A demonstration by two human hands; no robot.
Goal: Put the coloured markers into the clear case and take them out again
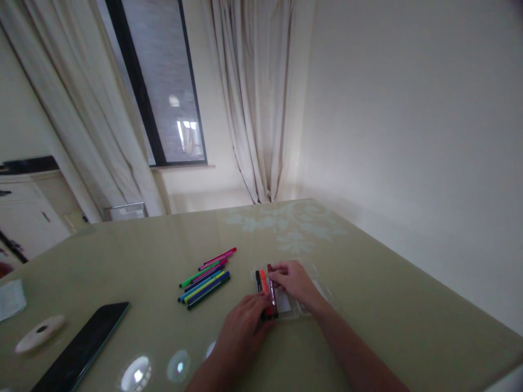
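Observation:
A clear plastic pen case [292, 311] lies open on the table. In its left side, a black marker [258, 280], an orange-red marker [263, 280] and a dark red marker [273, 302] stand side by side. My right hand [295, 280] pinches the dark red marker near its upper end. From the left, my left hand [245, 324] curls its fingers over the lower parts of the markers, partly hiding them. Left of the case is a loose pile of several coloured markers [206, 280], in pink, green, blue, yellow and dark tones.
A black phone or tablet [84, 345] lies at the left front, beside a white rounded object [41, 333]. Farther left is a pale packet [11, 299]. Round lamp reflections show on the glossy tabletop [155, 256]. A wall [417, 136] borders the table's right side.

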